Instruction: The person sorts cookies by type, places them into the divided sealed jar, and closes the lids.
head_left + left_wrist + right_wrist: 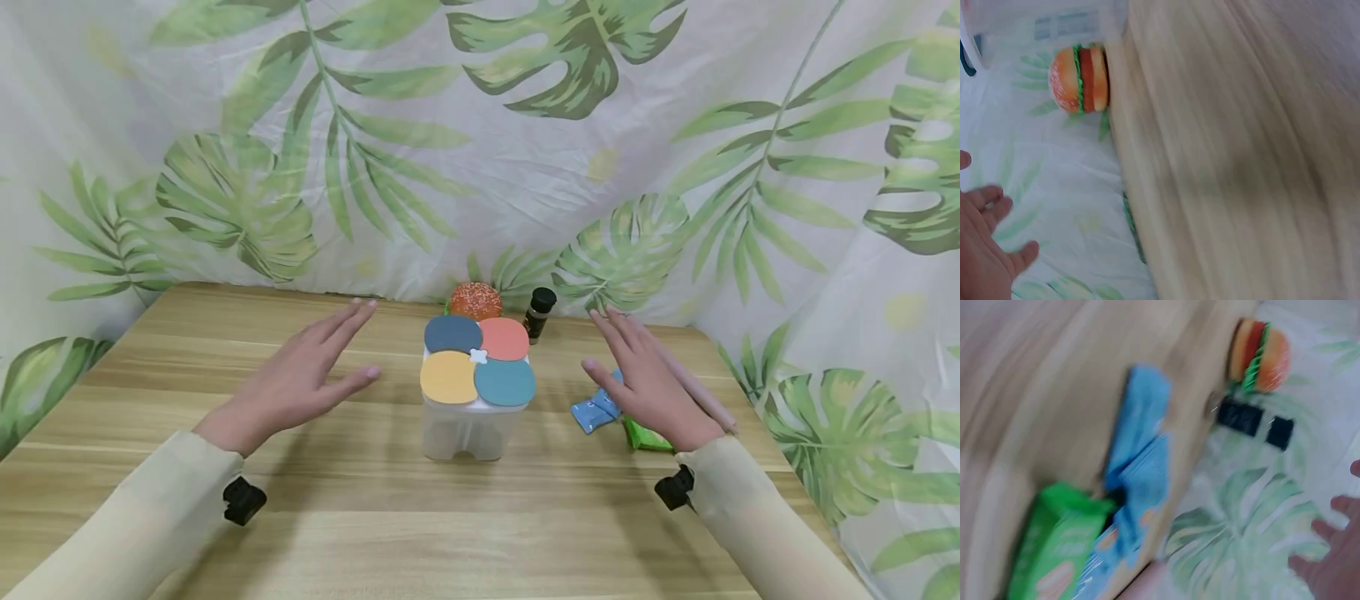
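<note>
In the head view both hands hover over the table with fingers extended, holding nothing. The left hand (296, 375) is left of a clear plastic container (461, 429) whose lid has four coloured petals (448, 377): navy, coral, yellow and teal. On the other side, the right hand (645, 375) is raised above blue packets (596, 411) and a green packet (647, 435), partly covering them. In the left wrist view the left hand (988, 244) shows spread fingers. Fingers of the right hand (1335, 550) appear at the edge of the right wrist view.
Behind the container sit a toy hamburger (476, 301) and a black-capped spice bottle (538, 312). A pinkish rod (697, 387) lies at the right, partly behind the right hand. A leaf-print cloth (525, 183) hangs along the back edge of the wooden table (360, 533).
</note>
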The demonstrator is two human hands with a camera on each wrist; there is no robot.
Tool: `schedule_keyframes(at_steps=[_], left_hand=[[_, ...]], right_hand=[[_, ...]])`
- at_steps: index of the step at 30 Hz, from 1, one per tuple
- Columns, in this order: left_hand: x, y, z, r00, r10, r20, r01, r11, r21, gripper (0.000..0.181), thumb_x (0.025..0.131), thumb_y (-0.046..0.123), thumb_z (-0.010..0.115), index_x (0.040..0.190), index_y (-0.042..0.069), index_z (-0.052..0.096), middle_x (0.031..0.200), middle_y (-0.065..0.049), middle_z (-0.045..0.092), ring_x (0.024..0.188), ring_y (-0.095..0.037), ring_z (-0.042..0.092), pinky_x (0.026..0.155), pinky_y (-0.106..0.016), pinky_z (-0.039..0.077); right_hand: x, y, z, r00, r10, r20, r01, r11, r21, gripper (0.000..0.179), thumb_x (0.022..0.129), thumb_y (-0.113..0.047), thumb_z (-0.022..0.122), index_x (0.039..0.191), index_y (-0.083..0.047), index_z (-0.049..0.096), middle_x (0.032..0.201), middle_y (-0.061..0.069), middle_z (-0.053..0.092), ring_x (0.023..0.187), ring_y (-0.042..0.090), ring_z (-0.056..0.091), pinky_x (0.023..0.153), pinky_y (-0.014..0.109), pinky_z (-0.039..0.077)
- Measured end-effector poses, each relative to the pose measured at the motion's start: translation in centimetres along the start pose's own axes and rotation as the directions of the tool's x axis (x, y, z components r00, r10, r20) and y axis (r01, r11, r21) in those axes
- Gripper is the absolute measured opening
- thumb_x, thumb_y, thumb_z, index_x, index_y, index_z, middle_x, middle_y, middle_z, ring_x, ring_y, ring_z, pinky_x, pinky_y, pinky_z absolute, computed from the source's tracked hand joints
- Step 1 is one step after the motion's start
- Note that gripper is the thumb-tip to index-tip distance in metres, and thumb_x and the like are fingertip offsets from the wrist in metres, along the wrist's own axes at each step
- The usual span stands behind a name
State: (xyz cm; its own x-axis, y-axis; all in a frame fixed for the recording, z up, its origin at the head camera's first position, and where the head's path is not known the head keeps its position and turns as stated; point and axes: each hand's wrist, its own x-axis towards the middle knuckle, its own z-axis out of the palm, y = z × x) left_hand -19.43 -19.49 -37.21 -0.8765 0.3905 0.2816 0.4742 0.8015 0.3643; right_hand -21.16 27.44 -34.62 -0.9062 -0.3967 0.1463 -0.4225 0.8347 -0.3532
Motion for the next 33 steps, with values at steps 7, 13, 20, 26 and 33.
schedule_keyframes(at_steps=[7, 13, 20, 26, 33], left_hand=[[1.3, 2.1, -0.2, 0.99, 0.131, 0.055, -0.124, 0.986, -0.108, 0.088, 0.097, 0.055, 0.069, 0.168, 0.034, 0.022, 0.171, -0.003, 0.037, 0.153, -0.035, 0.043, 0.117, -0.062, 0.042], [2.4, 3.6, 0.2, 0.969, 0.242, 0.042, -0.237, 0.966, -0.105, 0.09, 0.095, 0.052, 0.074, 0.167, 0.03, 0.027, 0.171, -0.003, 0.037, 0.154, -0.031, 0.044, 0.119, -0.058, 0.044], [3.0, 4.7, 0.8, 0.91, 0.413, 0.025, -0.412, 0.91, -0.043, 0.079, 0.099, 0.047, 0.07, 0.165, 0.02, 0.035, 0.172, 0.0, 0.035, 0.158, -0.026, 0.037, 0.124, -0.053, 0.039], [3.1, 5.7, 1.3, 0.837, 0.545, -0.043, -0.545, 0.838, 0.007, 0.067, 0.104, 0.041, 0.065, 0.16, 0.011, 0.044, 0.166, -0.007, 0.044, 0.154, -0.028, 0.044, 0.129, -0.046, 0.033], [3.2, 6.8, 1.6, 0.801, 0.596, -0.055, -0.597, 0.803, -0.001, 0.061, 0.104, 0.035, 0.065, 0.158, 0.011, 0.048, 0.163, -0.008, 0.048, 0.151, -0.027, 0.049, 0.127, -0.046, 0.037]], right_hand=[[1.3, -5.1, -0.6, 0.98, -0.193, -0.044, 0.198, 0.96, 0.197, 0.062, 0.11, -0.037, 0.055, 0.165, -0.023, 0.031, 0.175, 0.002, 0.027, 0.163, 0.028, 0.025, 0.127, 0.06, 0.029], [1.9, -8.9, -0.1, 0.907, -0.414, -0.077, 0.421, 0.887, 0.191, 0.055, 0.102, -0.025, 0.07, 0.153, -0.012, 0.052, 0.153, 0.006, 0.057, 0.143, 0.024, 0.053, 0.117, 0.049, 0.047], [2.5, -11.6, 0.5, 0.835, -0.55, -0.008, 0.548, 0.831, 0.099, 0.052, 0.096, -0.033, 0.078, 0.141, -0.011, 0.063, 0.137, 0.0, 0.067, 0.13, 0.014, 0.062, 0.11, 0.036, 0.053], [2.8, -11.9, 0.7, 0.807, -0.591, 0.015, 0.591, 0.807, 0.022, 0.05, 0.095, -0.035, 0.079, 0.137, -0.012, 0.067, 0.138, 0.001, 0.067, 0.132, 0.014, 0.061, 0.11, 0.032, 0.054], [2.4, -11.3, 0.0, 0.807, -0.586, 0.065, 0.586, 0.81, 0.02, 0.052, 0.096, -0.034, 0.077, 0.141, -0.013, 0.065, 0.146, 0.002, 0.064, 0.139, 0.017, 0.059, 0.112, 0.036, 0.053]])
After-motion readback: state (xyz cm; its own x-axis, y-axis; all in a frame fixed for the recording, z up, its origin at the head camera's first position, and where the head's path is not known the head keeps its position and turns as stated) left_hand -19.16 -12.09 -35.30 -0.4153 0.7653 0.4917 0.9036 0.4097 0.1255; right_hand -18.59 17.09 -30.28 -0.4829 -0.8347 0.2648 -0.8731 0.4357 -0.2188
